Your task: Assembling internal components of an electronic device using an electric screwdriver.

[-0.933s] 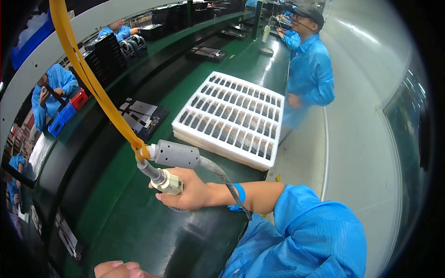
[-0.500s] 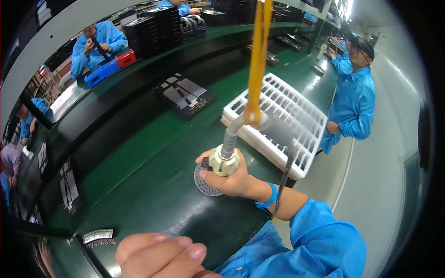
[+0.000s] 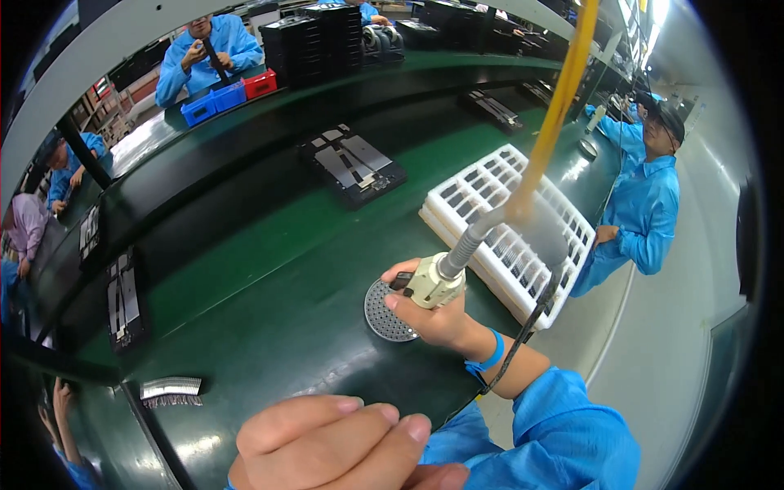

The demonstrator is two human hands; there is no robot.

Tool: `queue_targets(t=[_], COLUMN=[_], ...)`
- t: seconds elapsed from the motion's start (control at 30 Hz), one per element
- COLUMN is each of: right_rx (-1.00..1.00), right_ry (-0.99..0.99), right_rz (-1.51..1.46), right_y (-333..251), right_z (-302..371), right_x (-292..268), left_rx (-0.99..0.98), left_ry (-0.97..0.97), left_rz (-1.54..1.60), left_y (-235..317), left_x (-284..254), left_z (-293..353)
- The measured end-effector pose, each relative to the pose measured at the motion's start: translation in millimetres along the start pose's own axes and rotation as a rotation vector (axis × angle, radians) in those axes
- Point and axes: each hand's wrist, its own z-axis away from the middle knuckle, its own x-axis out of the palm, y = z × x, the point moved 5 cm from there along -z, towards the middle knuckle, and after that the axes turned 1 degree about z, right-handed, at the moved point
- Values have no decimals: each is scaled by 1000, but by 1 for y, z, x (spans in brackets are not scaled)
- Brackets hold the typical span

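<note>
My right hand (image 3: pixel 445 325) is wrapped round a cream-coloured electric screwdriver (image 3: pixel 437 282), which hangs by its grey neck from a yellow strap (image 3: pixel 555 106). The tool is tilted, its lower end hidden by my fingers. Beneath it lies a round grey dish (image 3: pixel 382 314) full of small holes, partly covered by that hand. Close to the camera, my left hand (image 3: pixel 327 441) has its fingers curled and pressed together; whatever they hold, if anything, is out of sight.
A white slotted tray (image 3: pixel 498 282) stands right of the screwdriver. Opened flat devices (image 3: pixel 355 170) lie along the green bench (image 3: pixel 245 327). A silver fringed strip (image 3: pixel 171 390) rests at left. Blue bins (image 3: pixel 214 103) and a red bin (image 3: pixel 260 84) stand farther back. A co-worker (image 3: pixel 649 196) stands at right.
The view has shifted, so the bench things sit elsewhere in it. The screwdriver leans more to the right at its top, strap slanting too. My left hand has moved slightly right.
</note>
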Motion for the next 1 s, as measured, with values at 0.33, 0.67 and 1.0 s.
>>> queue_targets(t=[0.33, 0.67, 1.0], right_rx=[138, 136, 134], right_ry=[54, 72, 50], right_rz=[-44, -66, -81], right_y=[13, 15, 8], right_z=[4, 7, 7], right_x=[2, 0, 4], left_rx=[-360, -251, -198], left_ry=[171, 403, 146], left_rz=[-73, 404, -3], left_y=[22, 3, 11], left_x=[-7, 4, -12], left_z=[-6, -2, 6])
